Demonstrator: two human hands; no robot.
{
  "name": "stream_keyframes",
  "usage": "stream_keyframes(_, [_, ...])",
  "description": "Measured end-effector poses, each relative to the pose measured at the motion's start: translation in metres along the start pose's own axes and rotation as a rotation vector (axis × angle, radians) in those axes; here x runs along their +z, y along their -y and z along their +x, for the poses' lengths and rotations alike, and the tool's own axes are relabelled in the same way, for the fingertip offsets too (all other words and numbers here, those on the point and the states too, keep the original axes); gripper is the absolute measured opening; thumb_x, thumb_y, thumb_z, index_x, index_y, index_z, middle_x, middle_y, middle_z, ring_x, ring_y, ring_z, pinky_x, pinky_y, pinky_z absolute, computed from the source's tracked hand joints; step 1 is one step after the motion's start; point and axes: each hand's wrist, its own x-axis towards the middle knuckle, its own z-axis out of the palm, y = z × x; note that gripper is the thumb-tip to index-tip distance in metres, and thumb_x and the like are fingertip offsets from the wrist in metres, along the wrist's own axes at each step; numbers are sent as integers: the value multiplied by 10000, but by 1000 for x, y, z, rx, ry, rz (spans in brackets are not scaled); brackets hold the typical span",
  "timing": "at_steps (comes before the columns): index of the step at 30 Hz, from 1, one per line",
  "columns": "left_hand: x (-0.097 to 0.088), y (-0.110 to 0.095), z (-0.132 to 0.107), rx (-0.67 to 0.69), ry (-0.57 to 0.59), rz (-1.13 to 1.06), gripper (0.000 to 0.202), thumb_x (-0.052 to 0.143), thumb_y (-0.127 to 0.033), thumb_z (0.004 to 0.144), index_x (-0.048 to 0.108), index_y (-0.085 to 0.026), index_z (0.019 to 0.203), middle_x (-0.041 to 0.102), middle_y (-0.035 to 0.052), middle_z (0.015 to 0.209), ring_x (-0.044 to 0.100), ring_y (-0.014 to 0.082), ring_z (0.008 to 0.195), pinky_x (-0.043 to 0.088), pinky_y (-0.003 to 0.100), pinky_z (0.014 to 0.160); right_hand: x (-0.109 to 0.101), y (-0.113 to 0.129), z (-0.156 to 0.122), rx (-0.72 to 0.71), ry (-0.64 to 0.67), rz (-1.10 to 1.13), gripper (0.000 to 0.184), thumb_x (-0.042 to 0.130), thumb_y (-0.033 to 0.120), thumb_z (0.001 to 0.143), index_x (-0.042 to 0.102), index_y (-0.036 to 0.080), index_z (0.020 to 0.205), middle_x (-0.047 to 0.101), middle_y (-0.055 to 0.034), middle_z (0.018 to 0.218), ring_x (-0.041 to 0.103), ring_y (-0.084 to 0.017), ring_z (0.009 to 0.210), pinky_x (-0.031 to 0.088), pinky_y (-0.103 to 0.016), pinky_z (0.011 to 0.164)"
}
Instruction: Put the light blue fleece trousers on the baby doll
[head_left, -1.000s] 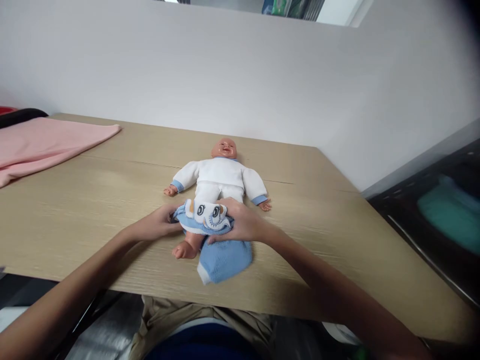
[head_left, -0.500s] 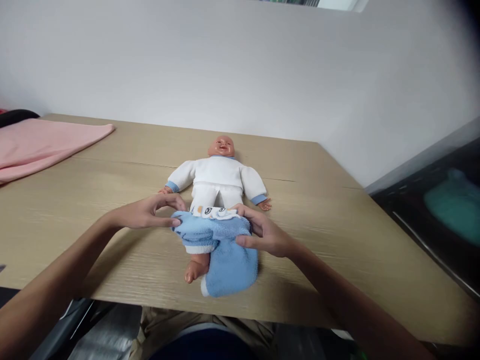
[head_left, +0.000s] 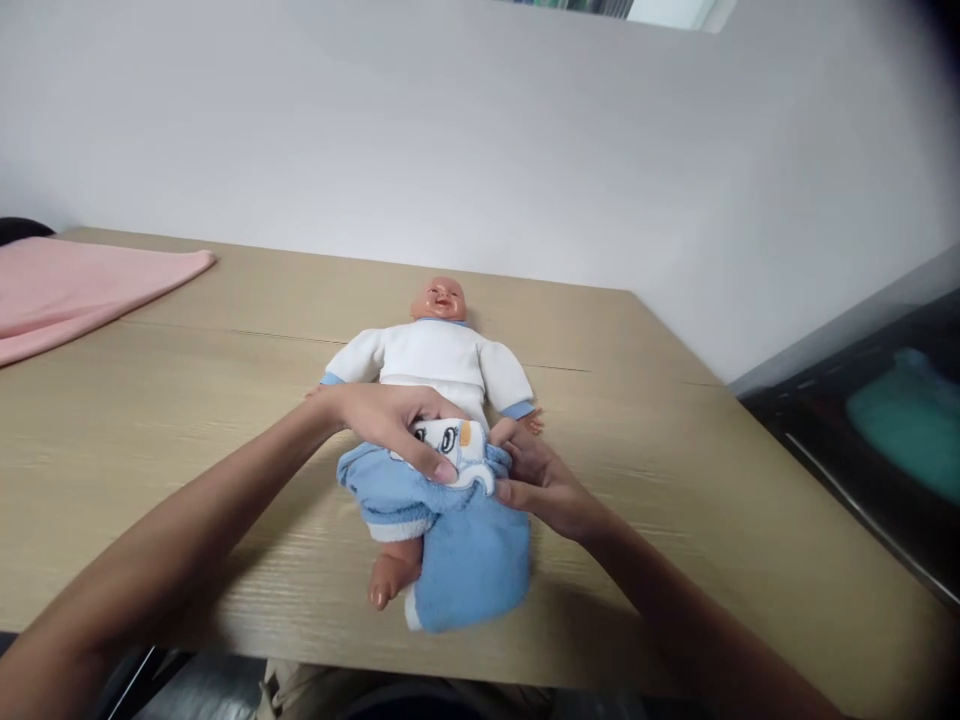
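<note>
A baby doll [head_left: 435,345] in a white top lies on its back in the middle of the wooden table [head_left: 187,400], head towards the wall. Blue fleece trousers [head_left: 450,520] with a cartoon-eyed white patch cover its hips and legs; one bare foot sticks out at the bottom left. My left hand [head_left: 394,425] reaches across the doll's waist and grips the waistband, thumb pressed on the patch. My right hand [head_left: 544,480] pinches the waistband at the doll's right-hand side.
A folded pink cloth [head_left: 82,290] lies at the table's far left. A white wall stands right behind the table. To the right is a dark bin [head_left: 862,420] with something teal inside. The table's near edge runs just below the doll's feet.
The trousers have come higher up the doll's waist. My left hand moved from the left side onto the waistband front, and the eyed patch now faces up. My right hand has shifted slightly.
</note>
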Motion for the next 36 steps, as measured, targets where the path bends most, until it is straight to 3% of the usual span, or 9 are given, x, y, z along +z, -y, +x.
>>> stream_keyframes(5, [2,26,-6,7,-101,-58,387,778,-591,1051,703,-211,1064,661,10,948,619,173,852,528,259,762,-6,20,0,156,-27,-327,409,873,549,1025,639,240,1157,531,27,970,514,-161,863,450,-260,755])
stream_keyframes(9, [5,37,-7,-17,-89,-152,594,982,-578,857,736,-243,1282,764,40,1172,718,230,1036,594,291,879,-11,32,-6,51,-26,-607,387,893,503,999,691,217,1164,614,-11,1029,581,-206,973,491,-310,876])
stream_keyframes(12, [7,36,-4,-13,-24,-112,620,1072,-500,743,778,-254,1230,799,21,1193,739,242,1069,593,285,896,-13,37,-8,42,-51,-669,399,893,536,988,697,209,1105,623,-17,1000,603,-215,956,512,-316,861])
stream_keyframes(16, [9,27,-1,-4,-14,-3,346,895,-532,970,785,-212,1039,791,24,1017,734,221,940,578,293,848,-10,41,-7,219,52,-699,528,924,616,937,724,199,1192,665,-9,976,608,-197,864,498,-290,748])
stream_keyframes(22, [11,23,-1,-52,-93,49,349,800,-539,1043,770,-201,1121,806,35,1087,739,216,999,591,287,904,-3,41,-11,260,95,-570,524,886,662,965,691,186,870,554,29,794,511,-150,745,439,-266,664])
stream_keyframes(26, [12,23,-1,-24,63,-66,452,983,-522,868,800,-207,1137,846,38,1091,788,254,993,639,304,869,-4,33,-16,147,-6,-249,494,848,681,1007,764,209,1129,661,-7,985,620,-181,899,542,-287,820])
stream_keyframes(29, [14,23,-2,-45,129,-66,459,991,-505,870,827,-198,1170,882,52,1116,825,282,1025,666,341,924,-6,30,-16,174,-79,-266,552,773,723,1049,753,238,1313,721,-57,1228,672,-243,1124,571,-355,1003])
stream_keyframes(32, [14,26,-3,17,64,-38,407,900,-540,968,834,-196,1176,883,57,1170,821,270,1084,655,337,1003,-4,34,-13,282,73,-344,623,736,724,1071,692,228,1445,719,-91,1343,658,-283,1264,561,-401,1094])
stream_keyframes(36, [11,28,-5,30,-47,-45,433,839,-601,1012,826,-197,1167,864,59,1167,796,247,1064,641,315,991,-4,39,-14,402,256,-380,576,916,704,918,749,173,1066,708,-9,967,658,-200,897,571,-301,822])
